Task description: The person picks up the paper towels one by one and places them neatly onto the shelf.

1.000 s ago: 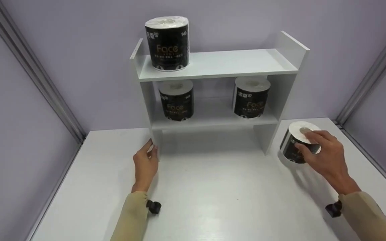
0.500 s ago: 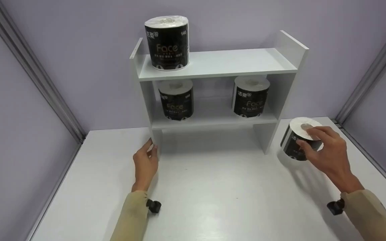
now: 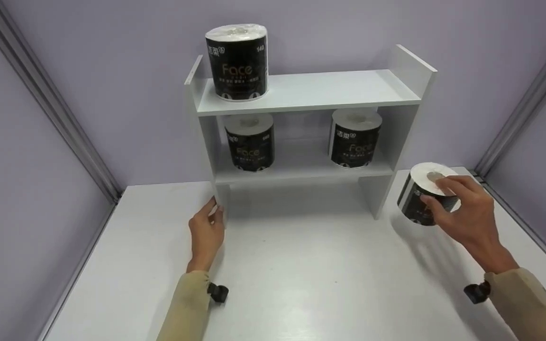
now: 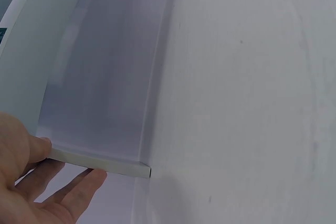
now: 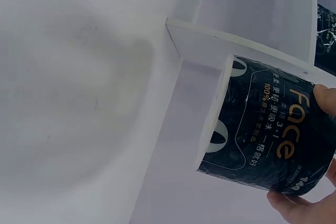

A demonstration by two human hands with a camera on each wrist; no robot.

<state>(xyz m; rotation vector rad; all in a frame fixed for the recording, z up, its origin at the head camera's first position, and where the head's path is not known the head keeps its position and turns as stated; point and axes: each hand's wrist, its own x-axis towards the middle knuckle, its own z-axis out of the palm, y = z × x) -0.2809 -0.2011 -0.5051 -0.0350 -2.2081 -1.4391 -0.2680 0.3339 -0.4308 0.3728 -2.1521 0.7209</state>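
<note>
My right hand (image 3: 467,210) grips a toilet paper roll (image 3: 415,203) with a black "Face" wrapper, to the right of the white shelf (image 3: 330,87). In the right wrist view, the thumb and fingertips press the upper end of this roll (image 5: 262,124), whose lower end hangs clear of the table. My left hand (image 3: 205,237) pinches the lower front edge of the shelf's left side panel; in the left wrist view, the thumb lies on one face of the panel (image 4: 105,163) and the fingers on the other.
One matching roll (image 3: 239,66) stands on the top shelf at the left. Two more, a left roll (image 3: 252,147) and a right roll (image 3: 354,142), stand on the middle shelf. The white table (image 3: 282,279) is bounded by walls behind and at both sides.
The right hand has raised the roll slightly, up and a little to the right. My left hand stays on the shelf panel, and the other rolls have not moved.
</note>
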